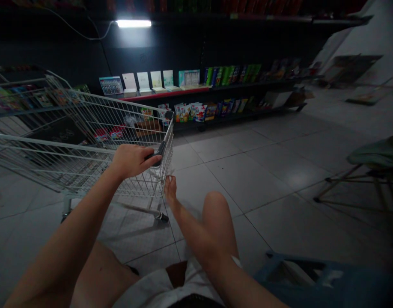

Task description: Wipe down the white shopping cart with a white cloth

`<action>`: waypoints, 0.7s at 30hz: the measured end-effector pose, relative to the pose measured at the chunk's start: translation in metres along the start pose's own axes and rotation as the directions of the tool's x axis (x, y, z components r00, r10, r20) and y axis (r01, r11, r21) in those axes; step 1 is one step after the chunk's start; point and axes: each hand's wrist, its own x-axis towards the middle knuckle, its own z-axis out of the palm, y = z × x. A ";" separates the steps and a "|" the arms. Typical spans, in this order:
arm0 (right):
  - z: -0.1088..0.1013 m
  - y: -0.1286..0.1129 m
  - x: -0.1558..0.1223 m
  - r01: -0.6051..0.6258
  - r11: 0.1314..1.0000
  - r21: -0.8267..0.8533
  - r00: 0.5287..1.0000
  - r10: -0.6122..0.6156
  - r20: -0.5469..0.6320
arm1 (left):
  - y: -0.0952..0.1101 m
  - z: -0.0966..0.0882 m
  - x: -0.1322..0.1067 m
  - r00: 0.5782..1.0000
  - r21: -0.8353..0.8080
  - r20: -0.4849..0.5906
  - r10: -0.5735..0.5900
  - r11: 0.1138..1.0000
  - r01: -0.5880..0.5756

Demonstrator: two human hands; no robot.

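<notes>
A wire shopping cart (96, 107) stands in front of me on the left, its dark handle bar (166, 137) towards me. My left hand (134, 159) is closed over the near end of that bar, with the thumb lying along it. Lower down, my right hand (170, 188) is at the cart's rear mesh panel (169, 156), fingers bent and close together. Something small and pale shows at its fingertips, too blurred to name. In the cart's basket no goods can be made out clearly.
Shelves beyond the cart hold boxes (189, 78), green canisters (227, 75) and bagged snacks (196, 113). A lit tube lamp (134, 23) hangs above. A folding stool (374, 171) stands at right, a blue plastic stool (315, 273) at lower right. Pale tiles (235, 171) cover the floor.
</notes>
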 end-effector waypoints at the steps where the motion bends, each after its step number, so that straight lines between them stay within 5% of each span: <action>1: 0.001 0.002 -0.020 -0.017 1.000 -0.006 1.000 0.017 -0.025 | 0.000 0.001 0.000 1.000 0.001 -0.002 -0.004 1.000 0.004; 7: 0.025 -0.011 -0.107 -0.147 0.986 0.079 0.966 0.160 -0.203 | -0.002 0.002 -0.003 1.000 -0.009 0.009 -0.010 1.000 0.010; 10: 0.011 -0.035 -0.118 -0.277 0.942 0.190 0.956 0.291 -0.047 | -0.003 0.000 -0.008 1.000 -0.028 0.000 0.018 0.999 -0.018; 12: -0.015 -0.061 -0.113 -0.284 0.921 0.267 0.958 0.265 0.105 | -0.004 -0.001 -0.012 0.999 -0.029 -0.018 0.030 0.999 -0.030; 14: -0.046 -0.098 -0.095 -0.152 0.928 0.341 0.986 0.121 0.110 | -0.004 -0.001 -0.014 0.999 -0.023 -0.043 0.033 0.999 -0.034; 15: -0.058 -0.119 -0.080 -0.011 0.935 0.354 1.000 0.008 0.010 | -0.003 0.000 -0.015 0.998 -0.023 -0.057 0.035 0.999 -0.036; 17: -0.073 -0.160 -0.039 0.316 0.903 0.293 0.943 -0.265 -0.200 | -0.002 0.000 -0.016 0.995 -0.038 -0.081 0.052 0.998 -0.055; 18: -0.074 -0.178 -0.014 0.445 0.862 0.244 0.892 -0.404 -0.200 | -0.002 0.000 -0.016 0.994 -0.045 -0.092 0.064 0.997 -0.068; 21: -0.058 -0.213 0.070 0.684 0.719 0.125 0.680 -0.690 0.246 | 0.000 -0.001 -0.019 0.987 -0.055 -0.121 0.103 0.992 -0.110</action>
